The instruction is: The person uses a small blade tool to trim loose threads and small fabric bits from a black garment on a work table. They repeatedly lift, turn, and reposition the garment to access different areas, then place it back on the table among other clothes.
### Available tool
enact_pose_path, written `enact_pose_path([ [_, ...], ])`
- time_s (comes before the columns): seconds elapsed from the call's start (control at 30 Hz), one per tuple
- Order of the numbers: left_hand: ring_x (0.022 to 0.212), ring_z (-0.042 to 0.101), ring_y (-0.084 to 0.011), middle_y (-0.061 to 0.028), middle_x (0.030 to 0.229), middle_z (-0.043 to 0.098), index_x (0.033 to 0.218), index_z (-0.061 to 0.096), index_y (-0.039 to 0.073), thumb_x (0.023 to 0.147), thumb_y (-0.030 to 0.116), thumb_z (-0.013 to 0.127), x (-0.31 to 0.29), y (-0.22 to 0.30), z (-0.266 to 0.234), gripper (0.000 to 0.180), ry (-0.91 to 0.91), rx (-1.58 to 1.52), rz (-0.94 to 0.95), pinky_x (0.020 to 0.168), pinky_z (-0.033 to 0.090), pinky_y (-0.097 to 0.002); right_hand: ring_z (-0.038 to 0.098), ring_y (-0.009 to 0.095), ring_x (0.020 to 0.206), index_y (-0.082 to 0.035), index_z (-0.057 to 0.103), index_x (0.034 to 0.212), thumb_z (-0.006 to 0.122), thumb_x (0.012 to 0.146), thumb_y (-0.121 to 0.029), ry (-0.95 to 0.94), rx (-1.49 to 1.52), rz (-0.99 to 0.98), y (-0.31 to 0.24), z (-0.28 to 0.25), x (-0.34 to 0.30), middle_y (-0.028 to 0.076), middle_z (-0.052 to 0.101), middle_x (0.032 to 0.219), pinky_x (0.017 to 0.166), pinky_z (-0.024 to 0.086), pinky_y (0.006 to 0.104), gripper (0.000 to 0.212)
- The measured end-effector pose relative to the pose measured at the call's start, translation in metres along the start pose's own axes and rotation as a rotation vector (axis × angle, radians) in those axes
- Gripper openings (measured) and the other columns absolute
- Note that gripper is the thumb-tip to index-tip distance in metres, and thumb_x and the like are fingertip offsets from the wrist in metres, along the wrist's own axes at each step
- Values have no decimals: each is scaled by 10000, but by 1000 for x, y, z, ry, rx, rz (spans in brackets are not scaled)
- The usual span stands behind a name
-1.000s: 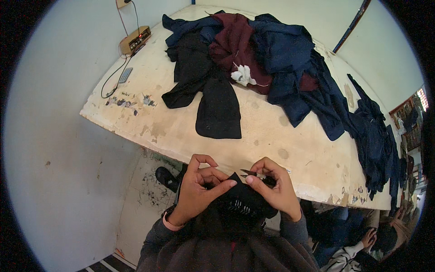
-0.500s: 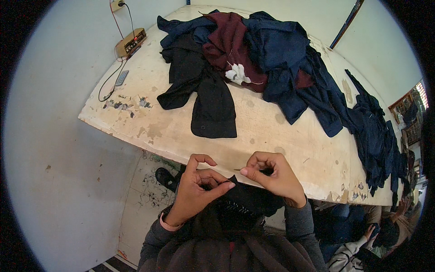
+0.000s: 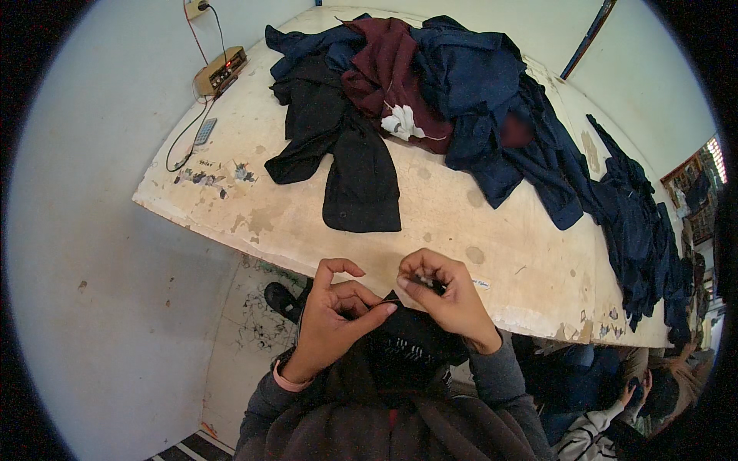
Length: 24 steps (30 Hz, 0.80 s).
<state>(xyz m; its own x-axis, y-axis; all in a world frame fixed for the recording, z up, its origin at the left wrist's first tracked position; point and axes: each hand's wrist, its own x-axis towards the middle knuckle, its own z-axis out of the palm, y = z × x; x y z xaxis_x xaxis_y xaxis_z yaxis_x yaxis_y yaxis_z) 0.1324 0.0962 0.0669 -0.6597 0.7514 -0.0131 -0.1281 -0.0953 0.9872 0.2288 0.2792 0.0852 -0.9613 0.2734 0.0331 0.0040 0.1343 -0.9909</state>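
Note:
My left hand is closed at the table's near edge, its thumb and fingers pinching the pointed corner of a piece of black cloth. The cloth hangs down over my lap, with a patch of pale marks on it. Close by on the right, my right hand is curled with thumb and fingertips pressed together. What sits between those fingertips is too small to make out. A thin line shows at the cloth's corner by my left thumb; I cannot tell whether it is thread or a needle.
Across the pale, worn table lie a black garment, a maroon garment with a white scrap, and navy garments. A remote and a corded box are far left. Other people sit at right.
My right hand has moved left, closer to my left hand and the cloth's corner. The thin pointed thing seen at its fingertips earlier no longer shows there. My left hand keeps its pinch.

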Motion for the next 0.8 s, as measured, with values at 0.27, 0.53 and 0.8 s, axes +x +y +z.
enact_pose_path([
  [0.27, 708, 630, -40, -58, 825, 712, 1223, 375, 27, 876, -18, 771, 0, -3, 1, 528, 44, -11, 11, 659, 453, -165, 627, 68, 851, 12, 681, 995, 695, 907, -13, 5, 10, 13, -3, -1, -2, 29, 698, 905, 808, 487, 237, 92],
  [0.53, 698, 621, -39, -52, 807, 697, 1223, 394, 22, 870, -31, 762, -2, -3, 4, 513, 73, 21, 38, 635, 454, -169, 652, 73, 858, 14, 711, 1004, 739, 814, 18, -24, -110, 32, -4, -1, -2, 37, 729, 932, 795, 506, 224, 192],
  [0.8, 666, 609, -42, -58, 784, 688, 1217, 396, 9, 851, -44, 767, -2, -1, 5, 525, 71, 77, 38, 601, 459, -179, 621, 61, 729, -50, 712, 966, 799, 750, -57, 10, -268, -35, 0, 2, -2, 12, 720, 827, 663, 486, 243, 233],
])
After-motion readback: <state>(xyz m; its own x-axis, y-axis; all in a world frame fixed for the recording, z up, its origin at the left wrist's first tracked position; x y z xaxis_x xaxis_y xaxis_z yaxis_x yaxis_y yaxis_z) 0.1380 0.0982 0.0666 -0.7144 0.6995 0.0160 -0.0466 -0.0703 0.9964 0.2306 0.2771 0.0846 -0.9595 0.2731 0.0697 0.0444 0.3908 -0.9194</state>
